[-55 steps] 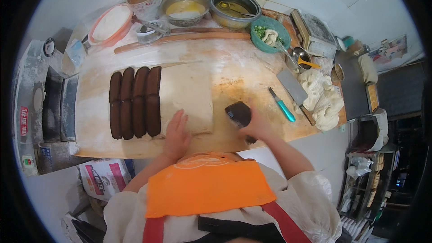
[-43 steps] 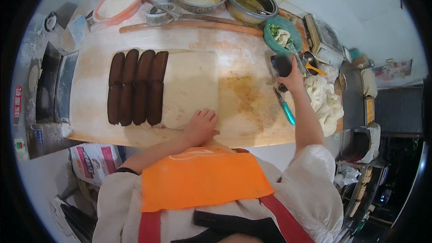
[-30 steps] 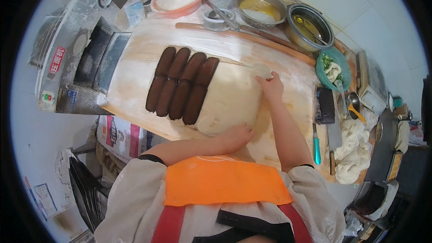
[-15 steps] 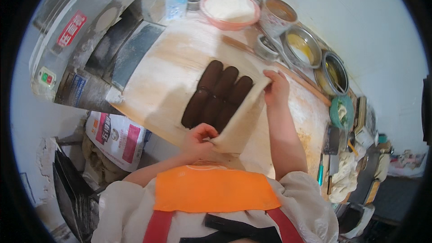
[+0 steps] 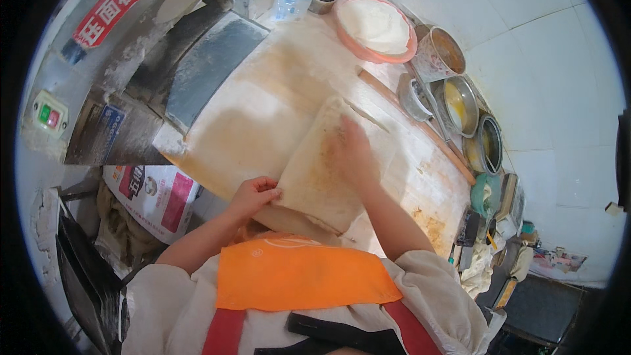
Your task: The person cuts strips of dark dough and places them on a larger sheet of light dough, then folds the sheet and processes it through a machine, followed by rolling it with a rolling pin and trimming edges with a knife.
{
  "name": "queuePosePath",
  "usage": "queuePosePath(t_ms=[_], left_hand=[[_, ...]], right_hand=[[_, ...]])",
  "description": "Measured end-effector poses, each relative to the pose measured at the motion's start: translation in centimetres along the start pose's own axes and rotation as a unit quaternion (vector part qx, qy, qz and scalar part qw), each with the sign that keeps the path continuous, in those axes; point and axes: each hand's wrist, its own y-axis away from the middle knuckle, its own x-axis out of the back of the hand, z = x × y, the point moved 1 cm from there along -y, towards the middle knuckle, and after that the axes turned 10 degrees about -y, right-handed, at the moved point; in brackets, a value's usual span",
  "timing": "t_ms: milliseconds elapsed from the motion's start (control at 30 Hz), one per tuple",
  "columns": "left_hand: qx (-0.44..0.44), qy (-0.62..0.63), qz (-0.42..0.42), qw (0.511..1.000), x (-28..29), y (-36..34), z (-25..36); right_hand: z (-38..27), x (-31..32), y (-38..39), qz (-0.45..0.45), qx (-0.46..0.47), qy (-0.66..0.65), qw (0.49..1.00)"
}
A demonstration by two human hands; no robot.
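Observation:
A folded beige sheet, by its look dough (image 5: 315, 177), lies on the floured board near its front edge. It is folded over, and the dark brown oblong pieces seen earlier are hidden now. At the sheet's near left edge my left hand (image 5: 253, 196) is closed, thumb and fingers pinching the border. My right hand (image 5: 353, 151) lies flat on top of the sheet toward its far right part, its fingers stretched out and somewhat blurred.
Right of the sheet, a wooden rolling pin (image 5: 447, 151) lies along metal bowls (image 5: 460, 105) and a patterned tub (image 5: 440, 52). A pink basin of white powder (image 5: 374, 23) stands at the back. A dough-pressing machine (image 5: 210, 72) borders the left; a printed sack (image 5: 154, 197) sits below.
The sheet's right flap, held up earlier, now covers the dark brown pieces. My right hand moved left and down onto it. My left hand shifted slightly left. The view has tilted.

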Motion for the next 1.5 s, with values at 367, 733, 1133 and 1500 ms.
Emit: queuePosePath(t_ms=[367,733,1133,1500], left_hand=[[-0.403,-0.513,0.161,0.741,-6.1,-6.2,9.1],[-0.471,-0.473,0.165,0.726,-8.3,-18.5,15.5],[-0.405,-0.442,-0.076,0.797,-7.8,-23.1,15.9],[-0.236,-0.457,-0.082,0.854,-6.8,-25.6,17.1]], right_hand=[[1.5,1.0,9.4,-0.059,0.032,0.157,0.985],[8.8,6.3,0.4,0.101,-0.032,-0.053,0.993],[11.8,3.3,-0.3,0.108,0.063,-0.049,0.991],[9.4,4.1,-6.1,-0.004,-0.096,-0.055,0.994]])
